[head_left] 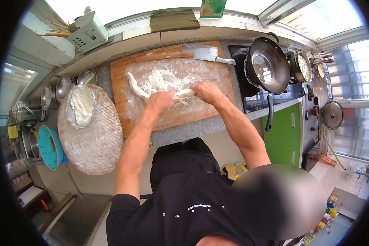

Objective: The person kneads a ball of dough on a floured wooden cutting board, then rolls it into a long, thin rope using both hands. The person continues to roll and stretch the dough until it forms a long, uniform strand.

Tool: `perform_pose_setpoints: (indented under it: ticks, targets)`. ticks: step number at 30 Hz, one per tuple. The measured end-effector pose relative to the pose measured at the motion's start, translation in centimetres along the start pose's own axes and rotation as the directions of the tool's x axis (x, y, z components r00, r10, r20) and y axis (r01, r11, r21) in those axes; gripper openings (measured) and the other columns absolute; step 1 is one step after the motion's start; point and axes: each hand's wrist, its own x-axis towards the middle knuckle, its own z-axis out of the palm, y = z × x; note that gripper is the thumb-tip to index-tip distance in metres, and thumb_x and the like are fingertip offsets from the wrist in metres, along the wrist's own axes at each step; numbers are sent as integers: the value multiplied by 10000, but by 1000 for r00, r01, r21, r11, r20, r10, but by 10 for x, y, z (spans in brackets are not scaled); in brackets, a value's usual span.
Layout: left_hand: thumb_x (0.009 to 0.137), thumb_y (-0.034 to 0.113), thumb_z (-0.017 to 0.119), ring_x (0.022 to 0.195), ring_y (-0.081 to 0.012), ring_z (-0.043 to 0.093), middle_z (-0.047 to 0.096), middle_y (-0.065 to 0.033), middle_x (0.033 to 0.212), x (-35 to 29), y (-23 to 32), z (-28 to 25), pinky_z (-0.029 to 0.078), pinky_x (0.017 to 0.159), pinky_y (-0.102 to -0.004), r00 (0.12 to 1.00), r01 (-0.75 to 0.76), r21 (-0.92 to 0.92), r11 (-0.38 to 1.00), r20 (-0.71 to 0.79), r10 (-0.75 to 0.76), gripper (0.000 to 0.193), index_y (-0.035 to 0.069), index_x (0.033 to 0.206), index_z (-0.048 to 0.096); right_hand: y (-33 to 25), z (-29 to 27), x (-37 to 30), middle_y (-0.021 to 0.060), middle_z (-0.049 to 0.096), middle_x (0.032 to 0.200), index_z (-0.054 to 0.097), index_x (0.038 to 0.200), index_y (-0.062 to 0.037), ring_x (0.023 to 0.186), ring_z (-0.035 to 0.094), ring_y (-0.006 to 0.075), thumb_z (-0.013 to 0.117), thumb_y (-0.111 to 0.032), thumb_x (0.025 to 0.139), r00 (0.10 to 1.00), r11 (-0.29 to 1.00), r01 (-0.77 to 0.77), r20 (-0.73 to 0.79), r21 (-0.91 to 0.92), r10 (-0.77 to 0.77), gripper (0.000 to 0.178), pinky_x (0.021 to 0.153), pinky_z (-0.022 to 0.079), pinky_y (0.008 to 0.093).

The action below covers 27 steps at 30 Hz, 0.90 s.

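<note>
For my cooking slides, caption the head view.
Left hand and right hand hold a dough rope over a floured board, cleaver near its far edge.

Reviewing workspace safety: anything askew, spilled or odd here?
Mildly: the wok has its handle jutting past the counter's front edge, so it might get bumped; the cleaver overhangs the wooden board. Loose flour beside the dough looks ordinary.

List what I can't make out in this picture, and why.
All in the head view:
Dough inside the left hand and right hand: covered by them.
Hob under the wok: hidden by it.
What the blue basin holds: too small.
Packs at lower right: too small.
</note>
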Motion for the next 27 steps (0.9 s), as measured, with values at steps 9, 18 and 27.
perform_pose_setpoints:
  ticks: [9,18,27]
  targets:
    - [942,630,661,881,-381,733,752,-143,948,-6,-24,18,587,783,-499,993,85,102,991,71,-93,542,99,1000,750,2,17,-4,115,740,851,702,979,-114,808,745,345,741,-365,924,977,972,153,-122,-176,-175,260,722,587,470]
    - [897,385,799,1023,-359,694,671,-138,1068,-49,-14,47,564,844,-496,965,194,53,980,-191,-180,371,76,1078,704,-3,31,-25,181,649,1279,656,1133,-37,1249,610,325,617,-435,1007,995,954,91,-9,-287,-98,420,1021,487,482]
    - [1105,480,438,1622,-337,207,190,-154,1766,19,-12,49,166,1333,-484,902,377,194,906,-301,-310,713,64,1668,303,-33,67,-4,161,452,1625,432,1586,-34,1549,362,306,551,-591,1011,960,970,115,-226,-216,-164,810,1293,256,477]
